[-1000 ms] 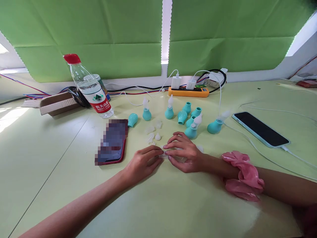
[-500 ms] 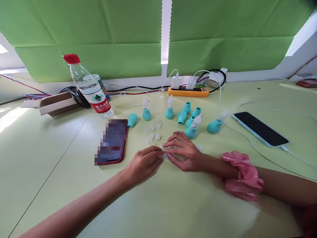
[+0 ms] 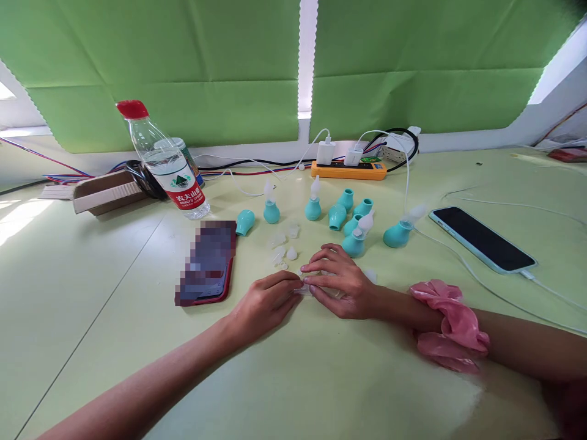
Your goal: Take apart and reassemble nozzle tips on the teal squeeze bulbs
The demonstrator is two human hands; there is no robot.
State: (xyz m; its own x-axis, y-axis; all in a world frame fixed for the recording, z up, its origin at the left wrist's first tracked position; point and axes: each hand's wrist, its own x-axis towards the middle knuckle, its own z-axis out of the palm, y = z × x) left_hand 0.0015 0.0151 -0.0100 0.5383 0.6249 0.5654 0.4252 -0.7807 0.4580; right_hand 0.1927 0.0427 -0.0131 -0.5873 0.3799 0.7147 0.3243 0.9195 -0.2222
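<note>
My left hand (image 3: 266, 300) and my right hand (image 3: 338, 281) rest on the pale green table (image 3: 114, 318), fingertips meeting over a small clear plastic piece (image 3: 303, 287) pinched between them. Just beyond lie several loose clear silicone tips (image 3: 283, 244). Behind those stand several teal rubber bulbs (image 3: 342, 214), some fitted with clear tips, such as one (image 3: 271, 208) at the left and one (image 3: 398, 232) at the right. A pink scrunchie (image 3: 447, 327) sits on my right wrist.
A red-cased phone (image 3: 206, 263) lies left of my hands. A teal-cased phone (image 3: 481, 238) on a white cable lies at the right. A water bottle (image 3: 165, 162), a cardboard box (image 3: 107, 190) and an orange power strip (image 3: 349, 169) with chargers stand along the back.
</note>
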